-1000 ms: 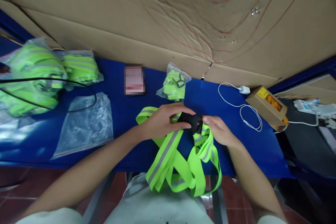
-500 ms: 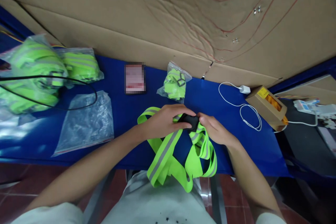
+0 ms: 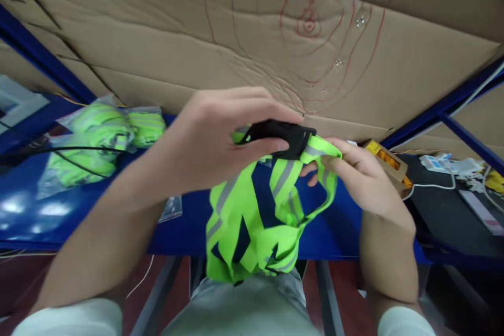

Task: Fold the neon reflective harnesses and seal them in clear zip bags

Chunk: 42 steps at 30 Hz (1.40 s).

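My left hand is closed around a black plastic buckle, thumb below and fingers above. A neon-yellow reflective strap with a grey stripe runs from the buckle and hangs in loops down to my lap. Just right of the buckle, my right hand pinches the strap between thumb and fingers, where it folds over. Some of the right fingers show behind the strap. Part of the buckle is hidden by the left hand.
Bagged neon straps lie at the left of the blue table, with a black cable across them. A cardboard wall with red drawn lines stands behind. At the right are a small cardboard box and a black surface holding white items.
Both hands have lifted the buckle and strap up toward the camera. The right hand has shifted from the buckle's edge onto the strap beside it. The view has tilted up.
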Tool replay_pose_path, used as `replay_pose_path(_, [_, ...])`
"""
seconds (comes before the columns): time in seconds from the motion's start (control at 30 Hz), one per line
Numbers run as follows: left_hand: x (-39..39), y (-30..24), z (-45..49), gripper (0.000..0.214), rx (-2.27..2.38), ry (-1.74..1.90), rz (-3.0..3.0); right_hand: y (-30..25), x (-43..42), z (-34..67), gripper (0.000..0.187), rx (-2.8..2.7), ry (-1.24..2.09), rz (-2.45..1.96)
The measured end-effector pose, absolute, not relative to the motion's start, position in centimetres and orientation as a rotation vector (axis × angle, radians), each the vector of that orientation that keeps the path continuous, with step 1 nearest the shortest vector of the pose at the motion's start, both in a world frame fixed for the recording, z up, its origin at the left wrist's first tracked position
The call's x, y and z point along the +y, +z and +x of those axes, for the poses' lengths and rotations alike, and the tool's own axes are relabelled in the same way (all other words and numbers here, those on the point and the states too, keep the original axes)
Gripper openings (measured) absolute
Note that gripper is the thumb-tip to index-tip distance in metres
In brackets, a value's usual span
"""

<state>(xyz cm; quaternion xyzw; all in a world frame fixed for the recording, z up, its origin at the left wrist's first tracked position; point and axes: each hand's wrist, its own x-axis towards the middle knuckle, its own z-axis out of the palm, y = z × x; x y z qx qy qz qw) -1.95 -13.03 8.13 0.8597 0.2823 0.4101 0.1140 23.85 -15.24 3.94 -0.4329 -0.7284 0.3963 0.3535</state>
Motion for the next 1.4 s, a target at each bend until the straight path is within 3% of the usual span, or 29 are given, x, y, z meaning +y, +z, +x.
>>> replay_pose_path(0.1, [-11.7,10.0,-3.6,0.025,0.886,1.281,2.663,4.6,-14.9,24.3,0.023,-1.925,1.023,-1.082])
replay_pose_path(0.23, [-9.9,11.1,-6.0,0.050,0.882,1.495,2.722,3.8,-14.8,25.3,0.023,-2.071,1.237,-1.068])
replay_pose_path(0.3, [-10.0,11.5,-6.5,0.054,0.962,1.485,2.715,3.5,-15.3,26.0,0.025,-2.129,1.162,-1.166])
replay_pose_path(0.4, [-11.1,12.1,-6.1,0.050,1.144,1.429,2.620,3.6,-16.1,27.2,0.028,-2.147,0.932,-1.329])
replay_pose_path(0.5, [-11.7,12.3,-5.5,0.041,1.204,1.441,2.505,3.5,-16.4,28.1,0.030,-2.115,0.961,-1.323])
replay_pose_path(0.7, [-9.9,10.5,-4.9,0.036,1.005,1.825,2.335,0.4,-16.2,28.1,0.049,-1.874,0.974,-1.261])
replay_pose_path(0.9, [-8.8,8.2,-4.0,0.036,0.687,1.935,1.867,-3.9,-15.9,28.1,0.066,-2.055,1.409,-0.848])
replay_pose_path(0.97, [-8.5,7.8,-3.7,0.037,0.662,1.873,1.765,-5.5,-14.8,27.8,0.060,-1.963,1.266,-0.937])
replay_pose_path(1.03, [-8.0,7.7,-3.5,0.036,0.685,1.856,1.753,-7.3,-13.5,27.1,0.068,-1.881,1.127,-1.035])
replay_pose_path(1.1, [-7.5,7.7,-3.4,0.036,0.681,1.874,1.757,-9.0,-12.6,26.0,0.080,-1.863,1.364,-0.947])
replay_pose_path(1.23, [-6.5,7.7,-4.2,0.036,0.632,1.941,1.668,-10.9,-13.2,24.7,0.052,-1.696,2.026,-0.777])
replay_pose_path(1.3, [-5.9,7.3,-5.6,0.037,0.662,1.972,1.635,-11.1,-14.1,25.3,0.038,-1.491,2.030,-0.877])
replay_pose_path(1.4, [-5.0,5.9,-8.4,0.049,0.756,2.091,1.753,-10.9,-15.0,27.8,0.040,-1.136,1.820,-1.025])
